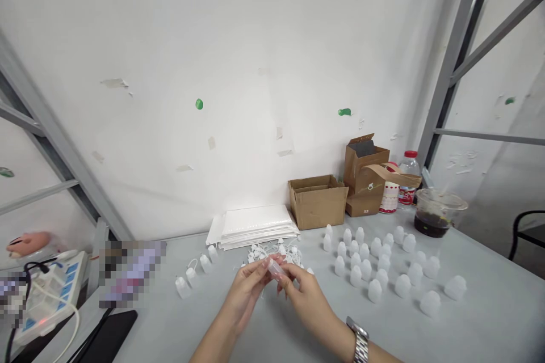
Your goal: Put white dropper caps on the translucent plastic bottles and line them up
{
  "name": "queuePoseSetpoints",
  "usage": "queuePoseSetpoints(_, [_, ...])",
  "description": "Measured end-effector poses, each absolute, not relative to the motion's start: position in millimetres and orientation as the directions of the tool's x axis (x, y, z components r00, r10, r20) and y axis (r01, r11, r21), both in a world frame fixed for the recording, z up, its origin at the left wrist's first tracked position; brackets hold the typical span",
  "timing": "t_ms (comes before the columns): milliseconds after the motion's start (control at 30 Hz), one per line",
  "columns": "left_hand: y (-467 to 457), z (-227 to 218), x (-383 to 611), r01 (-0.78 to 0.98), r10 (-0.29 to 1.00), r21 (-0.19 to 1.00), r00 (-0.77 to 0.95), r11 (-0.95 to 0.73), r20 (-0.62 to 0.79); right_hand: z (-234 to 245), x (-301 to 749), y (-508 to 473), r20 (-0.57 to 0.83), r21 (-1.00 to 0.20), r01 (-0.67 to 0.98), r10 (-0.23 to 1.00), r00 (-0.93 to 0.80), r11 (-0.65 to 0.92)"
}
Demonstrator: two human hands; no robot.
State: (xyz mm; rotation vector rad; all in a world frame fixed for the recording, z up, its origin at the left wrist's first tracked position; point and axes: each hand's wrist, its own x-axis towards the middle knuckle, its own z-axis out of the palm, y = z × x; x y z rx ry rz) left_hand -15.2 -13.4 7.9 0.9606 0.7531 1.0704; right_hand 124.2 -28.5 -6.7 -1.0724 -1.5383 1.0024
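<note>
Both hands meet over the grey table (489, 323), low in the middle of the view. My left hand (247, 289) and my right hand (304, 292) pinch the same small translucent plastic bottle (275, 267) between their fingertips. A metal watch (361, 340) sits on my right wrist. Just beyond the fingers lies a heap of small white caps with loops (272, 250). Several capped translucent bottles (383, 264) stand in rows to the right. A few more bottles (193, 275) stand to the left.
A stack of white padded envelopes (255, 224) lies against the wall. Two brown cardboard boxes (318, 199) and a water bottle (409, 173) stand behind the rows. A clear cup of dark liquid (436, 212) stands at right. A power strip (51, 295) and a black phone (113, 334) lie at left.
</note>
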Motion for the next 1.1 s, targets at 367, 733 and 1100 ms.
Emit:
queuePoseSetpoints(367, [-16, 7, -11, -0.369, 0.937, 0.911, 0.345, 0.183, -0.049, -4, 125, -26, 0.023, -0.809, -0.522, 0.873, -0.486, -0.269])
queuePoseSetpoints(733, [-12, -1, -8, -0.436, 0.968, 0.875, 0.22, 0.212, -0.125, -5, 125, -17, 0.024, -0.976, -0.214, 0.973, -0.228, -0.026])
queuePoseSetpoints(1100, [-9, 2, -13, -0.457, 0.945, 0.848, 0.293, 0.27, -0.144, -17, 119, -22, -0.004, -0.746, -0.591, 0.89, -0.456, -0.306])
